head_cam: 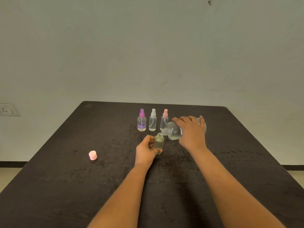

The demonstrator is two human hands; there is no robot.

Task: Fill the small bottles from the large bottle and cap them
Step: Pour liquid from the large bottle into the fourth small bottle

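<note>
Our right hand grips the large bottle, tipped with its neck at the mouth of the open small bottle, which our left hand holds upright. A pink cap lies well left on the table.

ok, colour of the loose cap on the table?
Pale pink. The loose cap shows clearly in the head view.

Plain indoor room: bare wall, wall socket, dark table.
</note>
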